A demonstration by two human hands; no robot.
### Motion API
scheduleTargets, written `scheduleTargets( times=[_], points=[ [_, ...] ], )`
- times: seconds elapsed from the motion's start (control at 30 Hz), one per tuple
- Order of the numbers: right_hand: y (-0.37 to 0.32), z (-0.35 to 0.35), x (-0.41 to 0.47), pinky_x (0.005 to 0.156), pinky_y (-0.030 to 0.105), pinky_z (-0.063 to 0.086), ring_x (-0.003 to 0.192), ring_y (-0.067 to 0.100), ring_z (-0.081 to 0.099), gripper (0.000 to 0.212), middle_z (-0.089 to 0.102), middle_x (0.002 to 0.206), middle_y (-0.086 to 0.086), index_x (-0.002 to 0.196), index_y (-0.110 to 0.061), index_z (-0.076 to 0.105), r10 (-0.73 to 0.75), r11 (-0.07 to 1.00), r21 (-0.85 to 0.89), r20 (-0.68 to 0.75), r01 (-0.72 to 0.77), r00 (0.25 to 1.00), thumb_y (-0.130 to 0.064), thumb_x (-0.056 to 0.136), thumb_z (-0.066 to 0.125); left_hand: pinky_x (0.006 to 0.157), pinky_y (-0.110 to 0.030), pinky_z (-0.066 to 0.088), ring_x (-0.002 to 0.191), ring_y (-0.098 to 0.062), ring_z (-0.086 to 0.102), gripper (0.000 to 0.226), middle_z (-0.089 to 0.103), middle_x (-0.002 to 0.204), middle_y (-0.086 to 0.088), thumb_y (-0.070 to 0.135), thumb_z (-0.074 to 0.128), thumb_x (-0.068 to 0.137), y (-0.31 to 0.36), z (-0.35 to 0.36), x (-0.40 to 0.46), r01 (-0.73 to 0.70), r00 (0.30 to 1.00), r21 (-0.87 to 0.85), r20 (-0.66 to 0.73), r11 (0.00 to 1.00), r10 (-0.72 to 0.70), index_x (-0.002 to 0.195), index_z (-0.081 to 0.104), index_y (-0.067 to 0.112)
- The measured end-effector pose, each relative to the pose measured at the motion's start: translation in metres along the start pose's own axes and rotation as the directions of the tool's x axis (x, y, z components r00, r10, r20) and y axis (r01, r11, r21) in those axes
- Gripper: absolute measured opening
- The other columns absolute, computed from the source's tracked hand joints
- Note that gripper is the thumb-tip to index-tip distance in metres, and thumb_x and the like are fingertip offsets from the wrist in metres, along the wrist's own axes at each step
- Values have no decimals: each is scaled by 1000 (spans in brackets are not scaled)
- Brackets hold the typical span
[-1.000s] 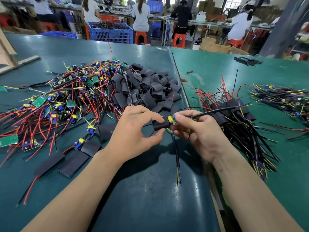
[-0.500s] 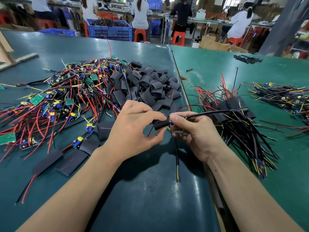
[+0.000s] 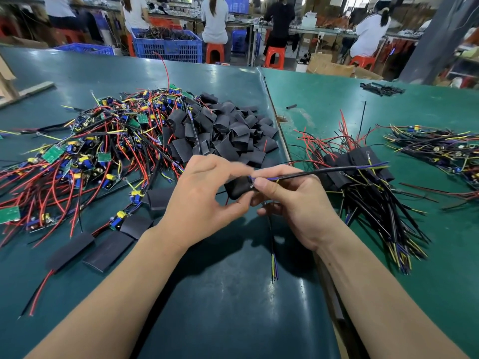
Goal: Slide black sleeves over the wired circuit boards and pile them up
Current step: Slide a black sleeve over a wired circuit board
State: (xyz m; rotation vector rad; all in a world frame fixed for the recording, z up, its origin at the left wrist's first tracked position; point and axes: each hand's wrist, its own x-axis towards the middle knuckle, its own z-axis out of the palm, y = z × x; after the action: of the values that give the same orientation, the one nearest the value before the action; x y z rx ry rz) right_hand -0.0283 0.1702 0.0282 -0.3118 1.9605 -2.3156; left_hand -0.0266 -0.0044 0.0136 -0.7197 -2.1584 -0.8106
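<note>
We hold the sleeve (image 3: 238, 187) above the table (image 3: 228, 301) between both hands, left hand (image 3: 204, 193) fingers pinching its body, right hand (image 3: 293, 200) fingers pinching its end and black cable (image 3: 324, 171), loose sleeves (image 3: 228, 130) behind, finished pile (image 3: 363, 177) right.

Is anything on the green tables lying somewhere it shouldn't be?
One small black tube piece lies alone on the right table, away from the big heap of black sleeves. It looks like a stray. Everything else sits in its piles, messy but grouped.
</note>
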Motion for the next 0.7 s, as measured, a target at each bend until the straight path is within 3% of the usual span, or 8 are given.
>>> scheduleTargets(
  times=[0.07, 0.2, 0.27, 0.5, 0.7],
  points=[
    [-1, 0, 2, 50, 22, 51, 55, 16, 64, 11, 68, 68, 7, 84, -9, 69, 0, 1000, 27, -83, 2, 997, 0, 88, 64, 96, -38, 40, 103, -14, 61, 54, 68, 114, 8, 24, 82, 71, -4, -3, 1, 65, 998, -20, 29, 998, -64, 121, 61, 16],
    [-3, -3, 4, 50, 24, 51, 59, 17, 66, 11, 69, 73, 8, 81, -13, 69, -8, 1000, 26, -134, 12, 991, -5, 87, 68, 87, -43, 41, 93, -21, 64, 27, 70, 92, 3, 25, 80, 75, -14, -6, 2, -6, 999, 148, -31, 989, 11, 99, 75, 13],
    [-3, -4, 3, 49, 25, 51, 61, 16, 65, 13, 69, 75, 6, 79, -16, 71, -16, 1000, -9, -142, 15, 990, -7, 86, 69, 84, -46, 43, 89, -22, 65, 24, 70, 88, 1, 24, 81, 75, -14, -6, 1, -41, 997, 158, -55, 986, 51, 95, 77, 11],
    [-3, -7, 2, 51, 25, 52, 62, 18, 66, 9, 66, 75, 11, 82, -11, 69, -52, 999, -7, -104, 51, 993, -4, 88, 67, 81, -44, 45, 85, -24, 66, 18, 74, 90, 3, 17, 80, 77, -11, -3, 2, -166, 976, 162, -111, 973, 185, 91, 78, 6],
    [-5, -10, 2, 53, 27, 54, 65, 20, 68, 9, 67, 77, 12, 82, -10, 71, -108, 994, -41, -80, 105, 991, -3, 87, 68, 80, -45, 46, 85, -26, 67, 16, 74, 93, 2, 17, 79, 79, -8, -4, 1, -180, 970, 134, -140, 975, 198, 90, 78, 5]
  ],
)
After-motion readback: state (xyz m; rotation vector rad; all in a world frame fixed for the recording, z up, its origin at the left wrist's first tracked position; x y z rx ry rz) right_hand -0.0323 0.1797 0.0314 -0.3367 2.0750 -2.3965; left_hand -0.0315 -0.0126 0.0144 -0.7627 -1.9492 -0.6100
